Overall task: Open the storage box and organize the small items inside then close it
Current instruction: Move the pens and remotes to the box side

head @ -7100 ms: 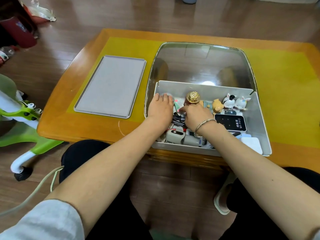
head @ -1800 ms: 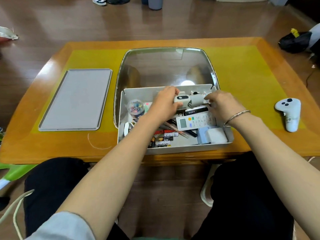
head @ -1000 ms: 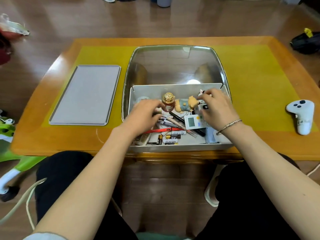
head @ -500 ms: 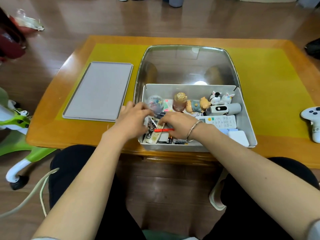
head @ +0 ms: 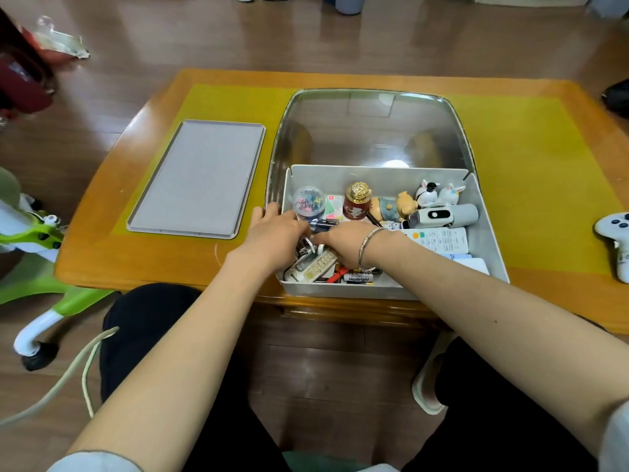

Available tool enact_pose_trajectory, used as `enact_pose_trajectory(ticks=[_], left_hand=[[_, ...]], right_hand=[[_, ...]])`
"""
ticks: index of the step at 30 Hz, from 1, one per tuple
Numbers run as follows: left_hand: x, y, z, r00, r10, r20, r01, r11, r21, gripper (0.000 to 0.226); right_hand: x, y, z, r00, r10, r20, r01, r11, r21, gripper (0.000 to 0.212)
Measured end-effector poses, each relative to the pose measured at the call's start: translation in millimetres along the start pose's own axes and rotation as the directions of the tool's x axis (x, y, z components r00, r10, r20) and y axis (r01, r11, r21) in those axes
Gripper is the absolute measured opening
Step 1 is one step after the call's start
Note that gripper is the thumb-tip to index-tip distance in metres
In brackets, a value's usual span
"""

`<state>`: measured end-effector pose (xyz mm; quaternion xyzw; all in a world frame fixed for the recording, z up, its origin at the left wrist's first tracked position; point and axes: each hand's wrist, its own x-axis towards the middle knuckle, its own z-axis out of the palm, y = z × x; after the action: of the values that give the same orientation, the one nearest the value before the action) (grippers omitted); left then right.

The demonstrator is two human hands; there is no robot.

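Both hands are down in the near-left part of the open grey plastic storage box (head: pixel 490 240), which sits at the near edge of the glossy wooden table (head: pixel 136 267). Her left hand (head: pixel 272 233) lies knuckles-up over the clutter with fingers bent into it, and the right hand (head: pixel 343 240), a silver bangle (head: pixel 367 248) on its wrist, meets it fingertip to fingertip. Whether either is actually gripping something, I cannot tell; the fingertips are buried. Just beneath them lie a cream lighter-like case (head: pixel 315 269), a red pen (head: pixel 337 275) and black batteries (head: pixel 357 278). Along the far wall stand a clear dome of coloured clips (head: pixel 308 202), a gold-capped red bottle (head: pixel 357 201), a bear figurine (head: pixel 396 207) and two white rabbit figurines (head: pixel 439 192). A white remote control (head: pixel 439 238) lies to the right. Behind rises the clear lid (head: pixel 371 127). A flat grey tray (head: pixel 200 178) lies left of the box, a white game controller (head: pixel 617 240) far right.
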<state>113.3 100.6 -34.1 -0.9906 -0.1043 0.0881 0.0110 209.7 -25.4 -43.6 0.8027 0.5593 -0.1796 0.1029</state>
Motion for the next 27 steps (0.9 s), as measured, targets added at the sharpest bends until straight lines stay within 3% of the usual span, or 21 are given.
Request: enact_pose_trajectory(ticks=[4,10,15,21,27], left_hand=[[2,-3,-1,0.999,0.029,0.039,-0.029,1.000,0.009,0.042],[6,-2,-1,0.997,-0.006,0.076,0.004,1.000,0.027,0.050],[8,3,-2,0.997,-0.034,0.070,0.028,0.996,0.089,0.045],[13,8,-2,0.996,-0.055,0.076,0.043,0.988,0.150,0.049],[12,11,-3,0.994,-0.061,0.089,0.045,0.983,0.176,0.049]], right_hand=[[-3,6,0,0.997,-0.021,-0.068,0.019,1.000,-0.019,0.038],[-34,21,-9,0.962,0.037,-0.270,0.001,0.990,0.139,0.029],[-79,65,-13,0.902,0.243,-0.356,-0.161,0.956,0.244,0.043],[-125,120,-10,0.739,0.509,-0.442,-0.352,0.850,0.391,0.055],[-128,132,1,0.607,0.656,-0.449,-0.470,0.751,0.464,0.042]])
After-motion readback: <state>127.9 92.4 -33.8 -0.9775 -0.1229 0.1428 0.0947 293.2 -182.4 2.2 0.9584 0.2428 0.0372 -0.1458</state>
